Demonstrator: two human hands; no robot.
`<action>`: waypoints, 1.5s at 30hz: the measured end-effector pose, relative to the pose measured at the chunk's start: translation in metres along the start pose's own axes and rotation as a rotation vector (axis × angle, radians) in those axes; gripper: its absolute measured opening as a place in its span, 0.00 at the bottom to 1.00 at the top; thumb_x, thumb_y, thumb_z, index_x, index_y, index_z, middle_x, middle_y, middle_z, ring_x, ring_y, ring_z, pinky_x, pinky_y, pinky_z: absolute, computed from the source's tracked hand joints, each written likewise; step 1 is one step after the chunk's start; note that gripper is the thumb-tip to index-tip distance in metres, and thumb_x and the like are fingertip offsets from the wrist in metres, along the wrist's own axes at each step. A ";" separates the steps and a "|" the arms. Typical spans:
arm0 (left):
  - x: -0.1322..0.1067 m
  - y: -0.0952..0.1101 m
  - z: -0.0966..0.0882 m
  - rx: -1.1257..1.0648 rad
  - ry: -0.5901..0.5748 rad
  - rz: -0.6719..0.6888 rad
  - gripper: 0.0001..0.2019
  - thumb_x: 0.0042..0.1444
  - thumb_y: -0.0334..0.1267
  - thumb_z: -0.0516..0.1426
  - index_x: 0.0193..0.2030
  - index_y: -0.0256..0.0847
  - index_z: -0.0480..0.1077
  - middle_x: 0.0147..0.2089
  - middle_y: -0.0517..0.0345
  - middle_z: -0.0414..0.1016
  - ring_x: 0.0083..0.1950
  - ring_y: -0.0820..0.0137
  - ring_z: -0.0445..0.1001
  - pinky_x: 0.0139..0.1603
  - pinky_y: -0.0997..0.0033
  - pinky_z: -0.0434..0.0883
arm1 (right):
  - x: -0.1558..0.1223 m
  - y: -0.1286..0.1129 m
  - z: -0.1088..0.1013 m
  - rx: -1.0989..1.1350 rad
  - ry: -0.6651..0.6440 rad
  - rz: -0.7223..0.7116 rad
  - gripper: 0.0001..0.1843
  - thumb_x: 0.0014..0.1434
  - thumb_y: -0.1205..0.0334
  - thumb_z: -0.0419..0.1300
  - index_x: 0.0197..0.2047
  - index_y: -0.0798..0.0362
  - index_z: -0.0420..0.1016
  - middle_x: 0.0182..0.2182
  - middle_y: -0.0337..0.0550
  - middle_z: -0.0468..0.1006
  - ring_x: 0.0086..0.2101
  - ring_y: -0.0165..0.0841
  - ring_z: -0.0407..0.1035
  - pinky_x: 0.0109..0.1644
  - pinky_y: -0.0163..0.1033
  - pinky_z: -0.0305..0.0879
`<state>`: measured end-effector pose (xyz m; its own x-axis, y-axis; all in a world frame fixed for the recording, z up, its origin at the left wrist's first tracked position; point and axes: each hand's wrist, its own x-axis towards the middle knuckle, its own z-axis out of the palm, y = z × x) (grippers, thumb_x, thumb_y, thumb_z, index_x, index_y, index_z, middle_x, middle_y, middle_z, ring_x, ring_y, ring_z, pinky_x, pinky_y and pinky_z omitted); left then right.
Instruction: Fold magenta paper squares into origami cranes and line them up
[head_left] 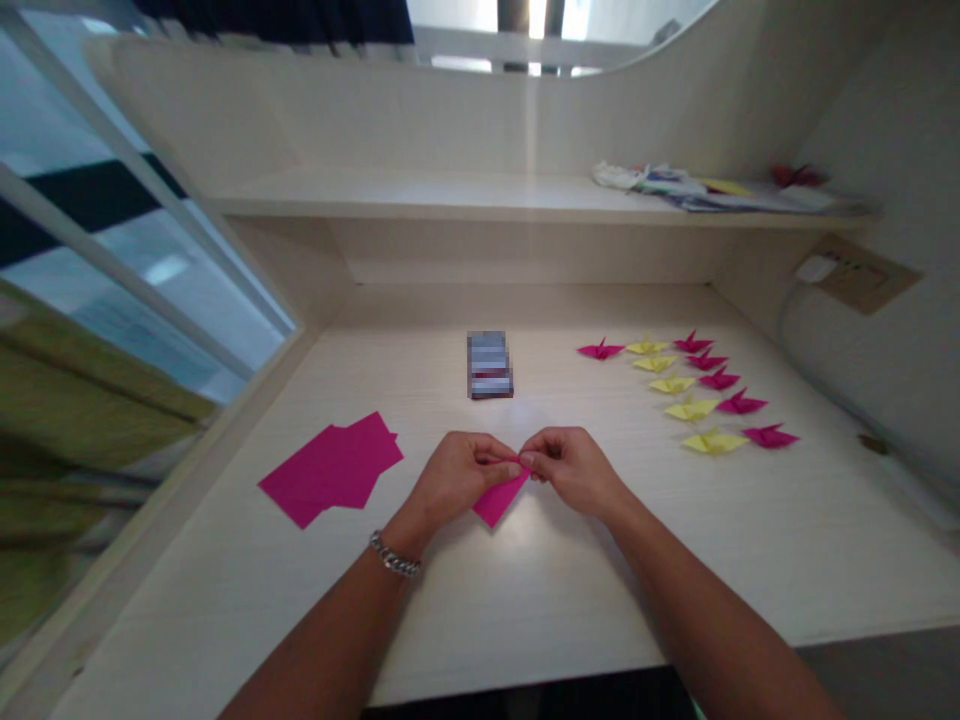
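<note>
Both hands work close together at the near middle of the table (540, 610), pinching one folded magenta paper (493, 505): the left hand (456, 478) has thumb and fingers closed over its upper edge, while the right hand (576, 470) nips the upper right corner between thumb and fingertips. That split suggests one hand steadies the sheet while the other controls the corner, and the low position probably lets the table support the paper. Loose magenta sheets (330, 470) lie overlapping to the left, seemingly within easy reach yet clear of the forearms. The yellow paper cranes (691, 410) and magenta paper cranes (741, 402) stand in slanting rows at the right, likely kept apart so their wings are not crushed. A smartphone (489, 365), its screen blurred, lies beyond the hands, perhaps for easy viewing.
</note>
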<state>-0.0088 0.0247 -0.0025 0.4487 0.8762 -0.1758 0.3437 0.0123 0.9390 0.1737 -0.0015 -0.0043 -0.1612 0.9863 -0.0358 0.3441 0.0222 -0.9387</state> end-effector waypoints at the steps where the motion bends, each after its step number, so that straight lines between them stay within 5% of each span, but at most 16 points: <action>1: 0.000 0.000 0.000 -0.003 0.003 -0.005 0.11 0.48 0.41 0.62 0.34 0.36 0.78 0.31 0.52 0.80 0.28 0.70 0.73 0.28 0.73 0.67 | 0.000 0.000 0.000 -0.013 0.007 -0.004 0.06 0.53 0.64 0.58 0.29 0.56 0.76 0.21 0.39 0.74 0.24 0.28 0.65 0.28 0.33 0.59; 14: -0.001 0.007 -0.023 -0.028 0.133 0.035 0.07 0.47 0.38 0.62 0.27 0.35 0.75 0.22 0.59 0.73 0.24 0.75 0.67 0.27 0.75 0.64 | 0.002 0.003 -0.006 0.063 0.059 0.004 0.06 0.53 0.63 0.59 0.28 0.56 0.75 0.20 0.38 0.72 0.23 0.28 0.63 0.26 0.33 0.57; 23: -0.003 0.007 -0.006 0.105 0.068 0.109 0.10 0.54 0.41 0.57 0.31 0.36 0.75 0.29 0.56 0.77 0.28 0.72 0.70 0.29 0.74 0.65 | 0.001 0.001 -0.004 0.039 0.053 -0.009 0.07 0.54 0.63 0.58 0.29 0.56 0.75 0.21 0.38 0.72 0.24 0.28 0.64 0.28 0.33 0.59; 31: -0.006 0.005 0.000 0.318 0.064 0.250 0.08 0.53 0.33 0.54 0.30 0.39 0.75 0.30 0.59 0.77 0.32 0.71 0.72 0.35 0.73 0.65 | -0.004 -0.006 -0.001 -0.260 -0.052 -0.160 0.08 0.53 0.67 0.55 0.31 0.55 0.76 0.26 0.39 0.76 0.27 0.28 0.66 0.32 0.33 0.58; 45: -0.005 0.007 -0.018 0.229 0.065 0.149 0.10 0.51 0.39 0.57 0.28 0.37 0.76 0.26 0.58 0.76 0.28 0.71 0.70 0.29 0.74 0.64 | -0.004 0.001 -0.036 -0.214 -0.134 -0.012 0.09 0.49 0.67 0.54 0.29 0.56 0.76 0.23 0.38 0.73 0.25 0.28 0.63 0.27 0.32 0.55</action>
<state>-0.0230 0.0293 0.0099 0.4569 0.8894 -0.0149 0.4592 -0.2214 0.8603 0.2080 0.0008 0.0076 -0.2829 0.9555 -0.0837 0.5268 0.0819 -0.8460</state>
